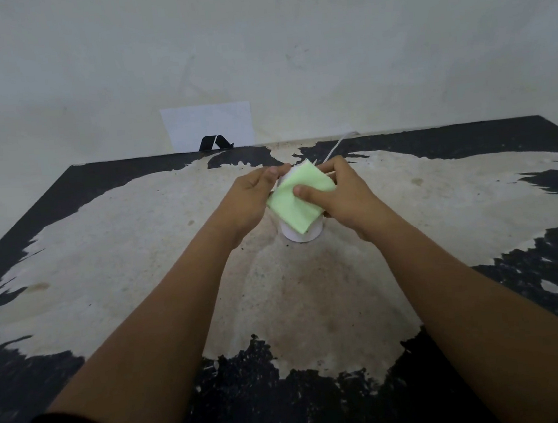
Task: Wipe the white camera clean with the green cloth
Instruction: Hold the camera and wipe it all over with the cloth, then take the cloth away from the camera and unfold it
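The white camera (302,234) stands upright at the middle of the table; only its round base and a sliver of its top show. A folded light green cloth (298,199) drapes over its upper part and front. My right hand (339,194) presses the cloth against the camera, thumb on the cloth's face, fingers wrapped behind. My left hand (252,198) grips the camera's left side, fingertips at its top edge. A white cable (336,146) runs from behind the camera toward the table's far edge.
The table (119,245) is black with a large worn beige patch and ends at a pale wall. A white sheet with a black mark (208,129) leans on the wall behind the far edge.
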`<state>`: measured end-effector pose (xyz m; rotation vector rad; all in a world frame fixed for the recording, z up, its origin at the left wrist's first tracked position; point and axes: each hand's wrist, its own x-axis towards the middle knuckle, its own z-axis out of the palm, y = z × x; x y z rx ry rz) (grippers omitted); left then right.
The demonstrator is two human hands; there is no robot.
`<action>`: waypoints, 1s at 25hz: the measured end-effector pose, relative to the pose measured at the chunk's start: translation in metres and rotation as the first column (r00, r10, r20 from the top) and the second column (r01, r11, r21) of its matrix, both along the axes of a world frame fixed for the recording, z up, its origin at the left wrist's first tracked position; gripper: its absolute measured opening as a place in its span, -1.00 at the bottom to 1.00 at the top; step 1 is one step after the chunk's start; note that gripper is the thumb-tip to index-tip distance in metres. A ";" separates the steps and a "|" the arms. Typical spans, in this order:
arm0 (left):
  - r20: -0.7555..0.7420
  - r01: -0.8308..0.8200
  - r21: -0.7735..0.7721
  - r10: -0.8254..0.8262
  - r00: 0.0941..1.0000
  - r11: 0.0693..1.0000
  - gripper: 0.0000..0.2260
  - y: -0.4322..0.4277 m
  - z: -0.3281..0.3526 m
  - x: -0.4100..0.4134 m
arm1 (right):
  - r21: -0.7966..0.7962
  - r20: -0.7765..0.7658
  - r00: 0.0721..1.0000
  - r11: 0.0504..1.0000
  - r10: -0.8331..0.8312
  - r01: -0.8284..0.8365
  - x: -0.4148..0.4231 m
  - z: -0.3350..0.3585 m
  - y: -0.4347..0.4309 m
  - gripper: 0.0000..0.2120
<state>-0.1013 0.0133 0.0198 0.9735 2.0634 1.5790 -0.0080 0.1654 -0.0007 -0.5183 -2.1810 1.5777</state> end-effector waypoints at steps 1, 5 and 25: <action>-0.004 0.004 0.005 -0.004 1.000 1.000 -0.72 0.000 0.000 0.001 | 0.040 0.011 0.999 0.998 -0.039 0.039 -0.004 0.001 -0.005 -0.49; 0.016 -0.011 -0.003 0.011 1.000 1.000 -0.70 0.000 0.000 0.001 | 0.191 0.011 0.992 0.974 -0.125 0.121 -0.009 -0.004 -0.019 -0.30; -0.643 0.129 -0.183 -0.218 0.734 0.975 -0.66 0.006 -0.022 0.133 | -0.364 -0.041 0.988 0.923 -0.146 0.121 0.130 0.010 0.014 -0.87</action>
